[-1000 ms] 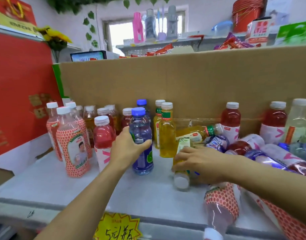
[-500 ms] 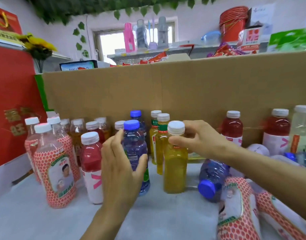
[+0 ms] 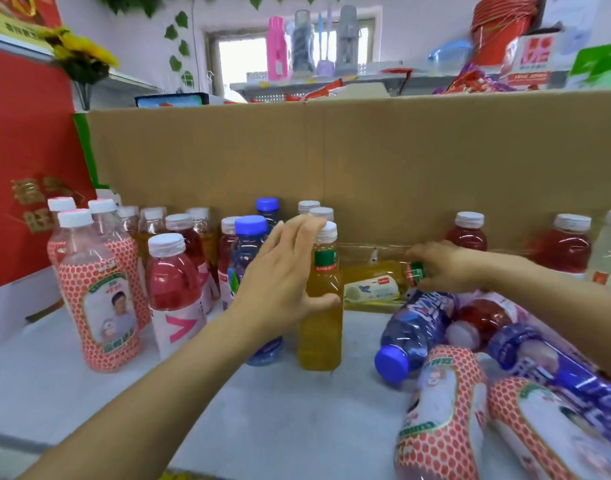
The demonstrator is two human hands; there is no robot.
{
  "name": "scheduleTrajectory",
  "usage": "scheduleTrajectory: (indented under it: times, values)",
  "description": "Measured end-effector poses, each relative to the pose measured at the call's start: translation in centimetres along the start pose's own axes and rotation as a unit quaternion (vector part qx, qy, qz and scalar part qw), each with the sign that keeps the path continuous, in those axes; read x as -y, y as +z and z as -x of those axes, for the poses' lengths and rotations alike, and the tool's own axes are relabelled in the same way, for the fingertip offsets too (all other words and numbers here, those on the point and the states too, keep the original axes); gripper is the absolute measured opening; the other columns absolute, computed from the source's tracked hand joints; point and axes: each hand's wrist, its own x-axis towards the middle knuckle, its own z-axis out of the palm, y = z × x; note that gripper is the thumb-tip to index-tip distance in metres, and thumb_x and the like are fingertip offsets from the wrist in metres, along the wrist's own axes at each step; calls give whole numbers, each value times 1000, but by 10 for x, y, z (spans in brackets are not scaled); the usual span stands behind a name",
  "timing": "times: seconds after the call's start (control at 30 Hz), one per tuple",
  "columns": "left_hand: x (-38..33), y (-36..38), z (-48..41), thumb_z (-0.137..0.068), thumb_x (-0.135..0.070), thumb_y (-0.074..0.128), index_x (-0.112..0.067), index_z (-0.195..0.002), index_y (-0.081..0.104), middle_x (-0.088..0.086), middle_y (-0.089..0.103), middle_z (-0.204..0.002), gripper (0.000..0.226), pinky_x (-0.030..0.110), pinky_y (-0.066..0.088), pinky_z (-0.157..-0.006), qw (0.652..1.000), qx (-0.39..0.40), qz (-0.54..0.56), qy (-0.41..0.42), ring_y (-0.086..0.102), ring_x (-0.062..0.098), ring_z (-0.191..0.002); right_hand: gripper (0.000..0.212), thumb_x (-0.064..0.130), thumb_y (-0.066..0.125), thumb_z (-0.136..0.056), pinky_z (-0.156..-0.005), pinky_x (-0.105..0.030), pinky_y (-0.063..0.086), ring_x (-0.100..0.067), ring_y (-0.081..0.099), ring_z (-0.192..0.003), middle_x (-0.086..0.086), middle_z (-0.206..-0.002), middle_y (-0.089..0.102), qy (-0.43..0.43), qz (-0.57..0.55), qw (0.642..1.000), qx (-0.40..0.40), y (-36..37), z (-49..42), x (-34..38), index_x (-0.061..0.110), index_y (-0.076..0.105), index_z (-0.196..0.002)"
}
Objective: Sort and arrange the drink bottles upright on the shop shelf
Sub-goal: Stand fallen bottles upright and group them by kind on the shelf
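An upright yellow drink bottle (image 3: 320, 327) with a white cap stands mid-shelf. My left hand (image 3: 283, 275) rests against its left side with fingers straight and the thumb touching its front, partly hiding an upright blue-capped bottle (image 3: 247, 242). Behind it a second yellow bottle (image 3: 370, 287) lies on its side against the cardboard. My right hand (image 3: 442, 265) grips that bottle at its cap end. Upright pink-dotted bottles (image 3: 100, 306) and red bottles (image 3: 174, 289) stand at the left.
A cardboard wall (image 3: 366, 168) backs the white shelf (image 3: 262, 417). At the right lies a heap of toppled bottles: a blue one (image 3: 411, 330), pink-dotted ones (image 3: 442, 410) and a red one. Two red bottles (image 3: 470, 233) stand by the cardboard at the back right.
My right hand left the upright yellow bottle's cap and moved right onto the lying yellow bottle. My left hand shifted from the blue bottle to the upright yellow one.
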Motion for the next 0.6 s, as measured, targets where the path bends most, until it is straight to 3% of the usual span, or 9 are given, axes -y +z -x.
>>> scheduleTrajectory:
  times: [0.07,0.1,0.2,0.33,0.47,0.6]
  values:
    - [-2,0,-3,-75,-44,83,-18,-148,25,4,29,-155,97,31,29,-115,1000,9,27,-8,34,20,-140,32,15,62,-86,-84,-32,53,-18,62,-94,-2,-119,65,32,77,996,19,6,-4,-5,28,55,-115]
    - [-3,-1,-4,-74,-44,83,-18,-148,26,5,30,-154,97,31,31,-114,1000,11,22,-12,36,21,-139,36,15,60,-88,-81,-32,53,-18,62,-91,-2,-118,66,34,101,994,20,7,-5,-5,29,54,-120]
    - [-4,-2,-5,-75,-51,80,-15,-147,28,7,36,-150,96,34,23,-119,999,-3,-46,-27,36,24,-140,49,21,59,-89,-68,-29,48,-17,58,-83,0,-108,64,15,165,986,20,1,-4,-1,33,45,-135]
    - [-5,0,-6,-76,-60,74,-18,-147,27,3,39,-150,96,38,-4,-125,993,-12,-113,-29,36,20,-141,36,23,68,-85,-74,-31,56,-12,63,-87,4,-104,63,-22,-22,999,22,-33,13,-7,30,53,-117]
    - [-5,1,-7,-77,-61,73,-21,-149,23,1,36,-153,96,37,-10,-123,993,-8,-111,-42,32,19,-145,27,19,67,-89,-70,-28,54,-11,63,-84,3,-105,62,-72,-139,984,-87,-67,-1,5,25,60,-114]
    - [-6,0,-6,-76,-62,73,-21,-149,21,0,34,-154,99,34,-11,-122,991,-8,-123,-45,31,19,-145,34,17,64,-93,-84,-31,52,-18,61,-103,-1,-116,59,-95,-202,969,-109,-61,-32,38,22,57,-126]
